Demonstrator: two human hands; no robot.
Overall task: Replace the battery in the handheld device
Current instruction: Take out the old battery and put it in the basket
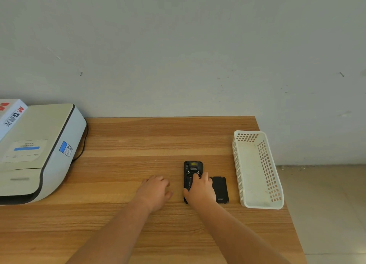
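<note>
A black handheld device (193,168) lies face down on the wooden table (138,137), its back open so the compartment shows. My right hand (200,188) rests over its lower half, fingers curled into the compartment and thumb at the device's left edge. Whether a battery lies under the hand is hidden. A flat black cover or battery piece (220,188) lies on the table just right of the device. My left hand (156,188) hovers palm down to the left of the device, fingers loosely spread, holding nothing.
A white perforated plastic basket (257,170) stands near the table's right edge. A large white printer (37,150) with a black cable fills the left side, with a box on top. The wall runs along the table's back edge.
</note>
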